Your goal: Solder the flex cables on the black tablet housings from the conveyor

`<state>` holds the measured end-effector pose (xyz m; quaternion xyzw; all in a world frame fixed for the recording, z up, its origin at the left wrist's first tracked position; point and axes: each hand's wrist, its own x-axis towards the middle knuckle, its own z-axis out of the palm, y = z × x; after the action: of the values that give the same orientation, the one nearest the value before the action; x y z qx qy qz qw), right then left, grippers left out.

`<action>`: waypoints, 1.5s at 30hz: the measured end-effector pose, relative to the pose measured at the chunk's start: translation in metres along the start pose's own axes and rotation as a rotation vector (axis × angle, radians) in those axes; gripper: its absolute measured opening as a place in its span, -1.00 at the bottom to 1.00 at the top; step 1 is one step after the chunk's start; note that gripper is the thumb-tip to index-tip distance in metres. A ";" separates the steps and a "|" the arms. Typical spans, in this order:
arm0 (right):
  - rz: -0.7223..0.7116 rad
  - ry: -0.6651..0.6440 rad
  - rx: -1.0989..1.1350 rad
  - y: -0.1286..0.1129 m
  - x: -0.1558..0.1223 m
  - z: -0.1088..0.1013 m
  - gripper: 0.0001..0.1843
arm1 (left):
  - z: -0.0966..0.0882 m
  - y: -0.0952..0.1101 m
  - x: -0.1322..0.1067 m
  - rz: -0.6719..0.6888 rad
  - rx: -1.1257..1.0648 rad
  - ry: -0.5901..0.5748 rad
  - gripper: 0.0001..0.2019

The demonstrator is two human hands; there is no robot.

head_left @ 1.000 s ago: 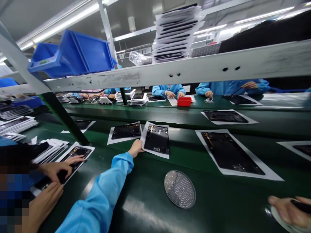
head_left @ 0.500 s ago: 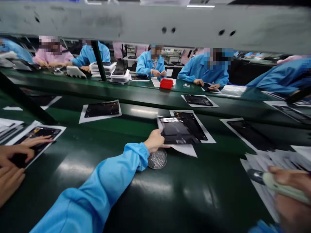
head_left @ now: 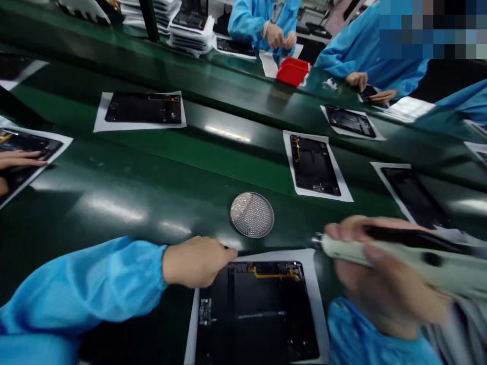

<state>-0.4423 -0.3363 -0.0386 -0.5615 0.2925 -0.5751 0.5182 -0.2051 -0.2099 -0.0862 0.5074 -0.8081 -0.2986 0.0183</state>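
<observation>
My left hand (head_left: 198,261), in a blue sleeve, is closed on the upper left corner of a black tablet housing (head_left: 258,319) and its white sheet (head_left: 314,284). The housing lies in front of me, with an orange flex cable along its far edge; its near end runs out of view. My right hand (head_left: 384,274) is wrapped round a pale green electric screwdriver (head_left: 403,258), slightly blurred, its tip pointing left above the right side of the sheet. Just beyond the housing sits a round dimpled metal dish (head_left: 252,215) with tiny bits, too small to name, on its left side.
More tablet housings on white sheets lie on the green bench, at far left (head_left: 142,108) and right (head_left: 315,165). A neighbour's hand (head_left: 19,159) rests on a housing at left. Across the bench, people in blue work beside a red box (head_left: 292,71) and stacked sheets (head_left: 190,35).
My left hand has drawn the tablet housing and its sheet towards me, off the bench's middle. The screwdriver in my right hand has moved left, nearer the housing. My view has tipped down.
</observation>
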 end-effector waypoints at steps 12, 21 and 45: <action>0.108 -0.308 0.023 0.057 -0.021 0.048 -0.70 | 0.059 0.015 0.020 0.178 0.316 0.635 -0.88; 0.106 -0.313 0.027 0.058 -0.020 0.052 -0.66 | 0.060 0.011 0.022 0.154 0.255 0.680 -0.83; 0.134 -0.284 -0.021 0.017 -0.057 0.035 -0.72 | 0.056 0.011 0.032 0.200 0.223 0.570 -0.86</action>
<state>-0.4142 -0.2797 -0.0667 -0.6219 0.2591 -0.4509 0.5856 -0.2478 -0.2070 -0.1349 0.4876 -0.8440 -0.0510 0.2176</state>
